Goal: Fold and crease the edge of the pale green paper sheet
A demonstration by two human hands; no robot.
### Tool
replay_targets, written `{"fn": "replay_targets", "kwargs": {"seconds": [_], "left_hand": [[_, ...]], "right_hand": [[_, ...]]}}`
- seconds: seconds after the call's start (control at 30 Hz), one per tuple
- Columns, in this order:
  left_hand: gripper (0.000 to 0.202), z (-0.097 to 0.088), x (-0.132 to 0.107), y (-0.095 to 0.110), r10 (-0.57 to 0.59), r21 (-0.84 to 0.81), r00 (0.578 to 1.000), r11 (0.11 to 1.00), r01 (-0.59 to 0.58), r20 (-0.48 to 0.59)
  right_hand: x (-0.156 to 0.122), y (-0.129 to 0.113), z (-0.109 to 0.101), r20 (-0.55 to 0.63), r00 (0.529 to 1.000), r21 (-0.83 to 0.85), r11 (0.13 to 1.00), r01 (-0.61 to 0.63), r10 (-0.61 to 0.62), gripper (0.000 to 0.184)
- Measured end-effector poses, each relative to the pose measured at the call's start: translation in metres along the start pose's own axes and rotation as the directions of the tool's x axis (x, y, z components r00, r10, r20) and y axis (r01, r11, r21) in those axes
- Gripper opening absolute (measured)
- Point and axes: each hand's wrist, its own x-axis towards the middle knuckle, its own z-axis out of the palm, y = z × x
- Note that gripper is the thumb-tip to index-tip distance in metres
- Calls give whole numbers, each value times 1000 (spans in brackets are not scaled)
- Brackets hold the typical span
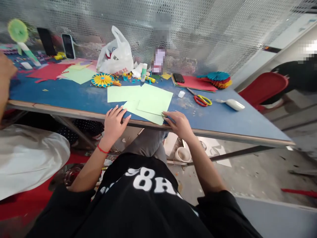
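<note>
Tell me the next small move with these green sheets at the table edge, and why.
Probably slide the nearest light green sheet further onto the blue table. Its near corner sits right at the table edge, with the left hand resting by its left corner and the right hand touching its right corner. Neither hand grips it, so it looks easy to knock off.

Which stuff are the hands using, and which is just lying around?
In use:
left hand and right hand on the green sheets

Lying around:
scissors
paper fan
plastic bag
glue stick
red paper
phone
</note>
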Motion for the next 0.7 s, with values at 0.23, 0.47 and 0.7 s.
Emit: {"fn": "replay_targets", "kwargs": {"seconds": [0.23, 0.47, 0.7], "left_hand": [[32, 5, -12, 37, 132, -176, 986, 973, -147, -99], [30, 11, 14, 66, 19, -398, 996, 916, -51, -83], [57, 11, 41, 67, -99, -543, 994, 833, 105, 40]], "right_hand": [[31, -14, -3, 88, 991, -306, 945, 118, -96, 36], [37, -29, -3, -8, 995, -374, 923, 86, -96, 30], [30, -71, 3, -170, 970, -373, 923, 98, -172, 39]]}}
